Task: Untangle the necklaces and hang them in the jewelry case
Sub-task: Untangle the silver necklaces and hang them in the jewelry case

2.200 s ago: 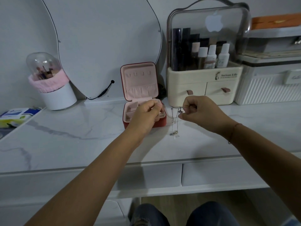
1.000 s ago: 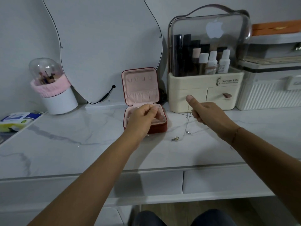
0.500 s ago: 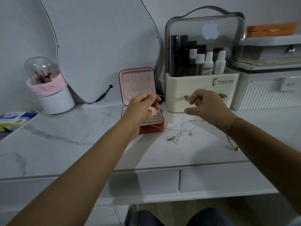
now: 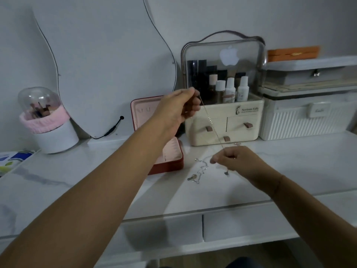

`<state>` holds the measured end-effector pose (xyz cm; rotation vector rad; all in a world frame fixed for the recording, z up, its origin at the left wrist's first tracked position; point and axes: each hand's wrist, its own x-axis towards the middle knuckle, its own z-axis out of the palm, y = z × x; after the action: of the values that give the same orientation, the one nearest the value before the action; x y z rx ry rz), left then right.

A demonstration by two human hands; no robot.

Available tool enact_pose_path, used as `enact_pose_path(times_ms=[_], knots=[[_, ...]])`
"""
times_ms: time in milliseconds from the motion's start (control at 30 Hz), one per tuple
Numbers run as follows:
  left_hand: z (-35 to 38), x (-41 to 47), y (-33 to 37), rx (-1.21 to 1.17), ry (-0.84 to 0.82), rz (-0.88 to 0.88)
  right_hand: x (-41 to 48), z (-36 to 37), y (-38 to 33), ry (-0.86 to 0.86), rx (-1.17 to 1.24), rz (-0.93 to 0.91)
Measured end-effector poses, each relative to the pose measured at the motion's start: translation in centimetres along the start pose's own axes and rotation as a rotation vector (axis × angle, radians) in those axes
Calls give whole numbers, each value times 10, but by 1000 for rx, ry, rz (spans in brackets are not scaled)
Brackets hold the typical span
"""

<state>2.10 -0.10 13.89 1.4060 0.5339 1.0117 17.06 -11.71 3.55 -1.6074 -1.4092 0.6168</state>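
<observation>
A thin silver necklace chain (image 4: pixel 210 122) runs taut between my two hands. My left hand (image 4: pixel 179 108) is raised in front of the open jewelry case (image 4: pixel 170 161) and pinches the chain's upper end. My right hand (image 4: pixel 234 160) sits low over the marble top and pinches the lower end, with a small pendant (image 4: pixel 226 173) dangling below it. A second tangled chain (image 4: pixel 201 169) with a small charm lies loose on the table between the case and my right hand. The red case has a pink lining, and its upright lid is partly hidden by my left arm.
A cream cosmetics organiser (image 4: pixel 224 120) with bottles stands right behind the hands. A white ribbed box (image 4: pixel 309 117) stands to its right, a curved mirror (image 4: pixel 104 60) and a domed brush holder (image 4: pixel 46 120) to the left. The table's front edge (image 4: pixel 193 211) runs above white drawers.
My left hand rose up and to the right with the chain end, while my right hand dropped toward the table. The chain went from level to steeply slanted.
</observation>
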Motion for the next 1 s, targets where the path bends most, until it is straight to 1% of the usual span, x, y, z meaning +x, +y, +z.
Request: enact_pose_path(times_ms=[100, 200, 334, 434, 634, 734, 867, 1001], knots=[[15, 17, 0, 95, 44, -4, -15, -1, 6, 115, 26, -14], [27, 30, -14, 204, 104, -16, -39, 4, 11, 201, 19, -9], [39, 47, -49, 412, 149, -17, -73, 18, 23, 339, 146, 18], [45, 54, -81, 458, 152, -39, -88, 25, 33, 467, 53, 11], [52, 55, -118, 623, 254, 22, -93, 33, 44, 589, -136, 70], [54, 54, -124, 593, 314, 13, -92, 37, 48, 655, -244, 35], [56, 52, -129, 387, 380, -23, -89, 40, 59, 711, -313, -37], [53, 48, -138, 351, 363, -15, -84, 42, 70, 771, -325, -83]])
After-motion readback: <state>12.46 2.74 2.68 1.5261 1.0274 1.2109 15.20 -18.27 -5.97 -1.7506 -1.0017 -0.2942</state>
